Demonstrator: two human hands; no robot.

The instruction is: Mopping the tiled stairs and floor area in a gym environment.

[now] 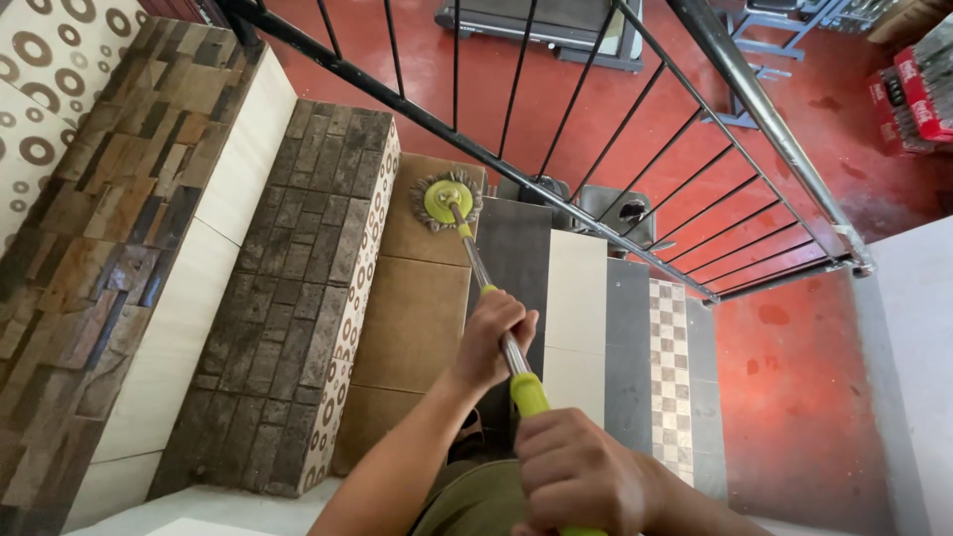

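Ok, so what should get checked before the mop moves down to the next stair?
1. Left hand closed around the metal pole: ok.
2. Right hand closed around the yellow-green grip, nearer the body: ok.
3. Round mop head flat on the brown tiled step: ok, it rests on the step's far end.
4. Mop head apart from the black railing: ok, though the lower rail runs close beside it.
5. Dark grey step below free of things: ok in the part that shows.
6. Steps wet or dry: cannot tell.
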